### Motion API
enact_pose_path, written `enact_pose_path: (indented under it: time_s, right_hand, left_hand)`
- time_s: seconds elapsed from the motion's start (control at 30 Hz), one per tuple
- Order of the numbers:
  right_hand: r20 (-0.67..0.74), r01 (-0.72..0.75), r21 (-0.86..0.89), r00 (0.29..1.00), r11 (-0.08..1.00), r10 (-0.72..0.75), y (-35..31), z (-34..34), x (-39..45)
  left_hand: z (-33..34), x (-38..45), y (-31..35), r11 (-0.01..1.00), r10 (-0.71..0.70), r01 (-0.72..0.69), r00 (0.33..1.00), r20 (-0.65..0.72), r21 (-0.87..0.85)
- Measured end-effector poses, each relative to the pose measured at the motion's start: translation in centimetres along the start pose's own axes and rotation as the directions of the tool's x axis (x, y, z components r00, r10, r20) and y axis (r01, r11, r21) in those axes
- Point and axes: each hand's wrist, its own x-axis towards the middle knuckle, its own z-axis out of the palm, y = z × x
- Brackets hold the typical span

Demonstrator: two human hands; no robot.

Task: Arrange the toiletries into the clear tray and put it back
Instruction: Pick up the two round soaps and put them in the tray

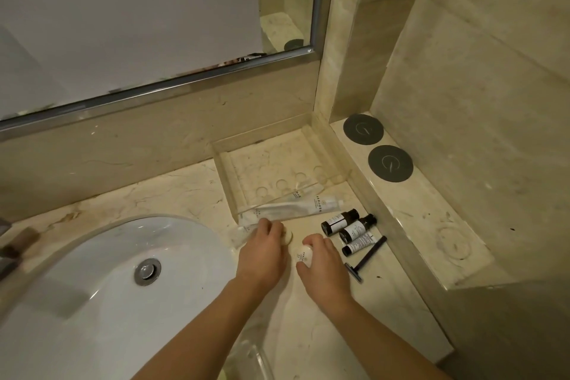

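The clear tray stands in the far corner of the marble counter, with round recesses along its front. White tubes lie across its front edge. My left hand rests on a small round white item on the counter, fingers curled over it. My right hand is closed around a small white packet. To the right lie two dark bottles, a small dark tube and a black razor.
A white sink with a metal drain fills the left. A mirror hangs behind. Two dark round coasters sit on a raised ledge on the right. A clear object shows at the bottom edge.
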Motion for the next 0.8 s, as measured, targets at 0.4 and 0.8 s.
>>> enact_pose_path:
  time_s: [0.4,0.8]
  right_hand:
    - [0.068,-0.161,0.497,0.987,0.853,0.147,-1.0,-0.8,-1.5]
    - [0.209,-0.182,0.752,0.977,0.634,0.032,-5.8,-0.9,-7.9]
  left_hand:
    - [-3.5,-3.2,-1.6,0.343,-0.369,0.487,0.856,0.361,-0.804]
    - [-7.2,-10.9,-4.0,0.074,-0.357,0.479,0.832,0.425,-0.875]
